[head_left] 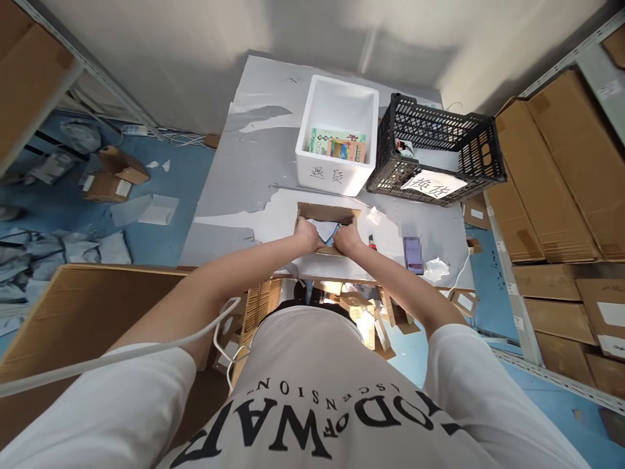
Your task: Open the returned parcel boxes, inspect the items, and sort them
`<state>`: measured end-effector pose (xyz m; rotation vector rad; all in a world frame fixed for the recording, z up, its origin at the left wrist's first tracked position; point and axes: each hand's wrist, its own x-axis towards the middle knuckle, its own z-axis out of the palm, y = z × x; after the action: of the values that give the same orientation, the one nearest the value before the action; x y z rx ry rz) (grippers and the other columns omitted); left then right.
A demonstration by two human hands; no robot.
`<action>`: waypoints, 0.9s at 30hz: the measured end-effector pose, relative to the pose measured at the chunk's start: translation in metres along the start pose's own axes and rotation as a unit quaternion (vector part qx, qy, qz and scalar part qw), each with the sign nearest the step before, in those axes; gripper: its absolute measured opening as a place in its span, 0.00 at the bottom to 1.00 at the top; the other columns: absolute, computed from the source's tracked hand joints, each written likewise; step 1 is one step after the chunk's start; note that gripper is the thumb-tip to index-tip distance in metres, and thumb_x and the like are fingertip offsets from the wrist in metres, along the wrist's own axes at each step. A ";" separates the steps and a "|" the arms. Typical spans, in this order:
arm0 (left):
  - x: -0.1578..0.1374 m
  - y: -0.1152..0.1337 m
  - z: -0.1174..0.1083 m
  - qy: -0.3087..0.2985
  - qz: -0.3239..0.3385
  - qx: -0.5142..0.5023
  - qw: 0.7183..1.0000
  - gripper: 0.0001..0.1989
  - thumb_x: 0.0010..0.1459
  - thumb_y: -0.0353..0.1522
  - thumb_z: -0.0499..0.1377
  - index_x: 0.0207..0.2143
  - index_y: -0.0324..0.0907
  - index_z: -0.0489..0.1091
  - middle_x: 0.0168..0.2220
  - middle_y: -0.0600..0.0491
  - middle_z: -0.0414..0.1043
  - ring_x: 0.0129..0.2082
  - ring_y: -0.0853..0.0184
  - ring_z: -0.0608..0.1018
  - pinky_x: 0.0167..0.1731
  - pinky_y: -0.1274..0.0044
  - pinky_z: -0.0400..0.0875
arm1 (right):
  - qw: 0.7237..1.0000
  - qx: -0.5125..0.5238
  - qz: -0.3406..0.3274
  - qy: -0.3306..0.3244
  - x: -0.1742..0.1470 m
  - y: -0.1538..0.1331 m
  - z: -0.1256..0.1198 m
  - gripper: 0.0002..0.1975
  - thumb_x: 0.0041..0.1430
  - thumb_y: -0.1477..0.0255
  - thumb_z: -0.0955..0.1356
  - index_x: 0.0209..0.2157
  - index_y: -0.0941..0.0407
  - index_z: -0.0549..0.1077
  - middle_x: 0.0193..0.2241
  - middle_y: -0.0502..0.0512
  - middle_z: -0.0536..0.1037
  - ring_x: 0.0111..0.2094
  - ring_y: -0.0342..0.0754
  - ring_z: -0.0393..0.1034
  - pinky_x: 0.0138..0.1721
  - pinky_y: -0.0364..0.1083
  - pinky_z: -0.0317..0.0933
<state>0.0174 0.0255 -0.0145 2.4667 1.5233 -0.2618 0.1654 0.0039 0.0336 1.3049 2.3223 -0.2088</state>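
Seen from above, both of my hands work inside a small open cardboard box [326, 225] at the near edge of the counter [254, 176], the landmark for everything else here. My left hand [308, 234] comes in over the box's left wall, fingers curled down onto the pale blue-and-white packet [326, 230] lying inside; it looks closed on the packet's left end, though the fingertips are hidden. My right hand [347, 238] mirrors it at the packet's right end, knuckles up, gripping in the same way.

I judge the packet light and soft, likely a bagged item in thin film, so it should crumple and may slide between the fingers; holding both ends, as now, seems the safest purchase. The box itself looks like thin, stiff card, light enough to shift if pushed, best steadied at its side walls.

Just beyond the box stands a white foam bin [336, 140] with colourful packs in it. To the right of that bin sits a black plastic crate [439, 153] bearing a paper label. Right of the box lie a small red-tipped tool [372, 243] and a phone [413, 254].
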 end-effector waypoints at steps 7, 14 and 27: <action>-0.057 -0.034 0.010 0.064 -0.071 -0.049 0.994 0.67 0.40 0.66 0.54 0.67 0.23 0.45 0.68 0.25 0.39 0.68 0.38 0.45 0.62 0.51 0.42 | 0.978 0.111 0.144 0.102 -0.049 0.022 0.065 0.52 0.58 0.42 0.56 0.68 0.69 0.43 0.68 0.75 0.42 0.69 0.65 0.37 0.63 0.68 0.39; -0.062 -0.036 0.045 0.108 -0.061 -0.153 0.980 0.75 0.34 0.63 0.62 0.68 0.24 0.30 0.69 0.28 0.33 0.70 0.45 0.41 0.65 0.61 0.45 | 0.937 0.249 0.140 0.201 -0.039 0.016 0.111 0.54 0.58 0.44 0.58 0.68 0.65 0.31 0.69 0.75 0.39 0.70 0.64 0.33 0.62 0.71 0.34; -0.027 -0.033 -0.030 -0.005 0.211 0.000 0.977 0.31 0.54 0.30 0.59 0.61 0.40 0.60 0.63 0.41 0.61 0.62 0.55 0.64 0.62 0.63 0.52 | 0.993 -0.001 -0.101 0.062 -0.027 0.053 0.020 0.16 0.61 0.81 0.60 0.48 0.59 0.72 0.45 0.65 0.76 0.47 0.55 0.70 0.48 0.51 0.57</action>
<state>-0.0234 0.0250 0.0187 2.7021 0.9558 -0.1944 0.2282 0.0044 0.0338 1.1080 2.5598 -0.1946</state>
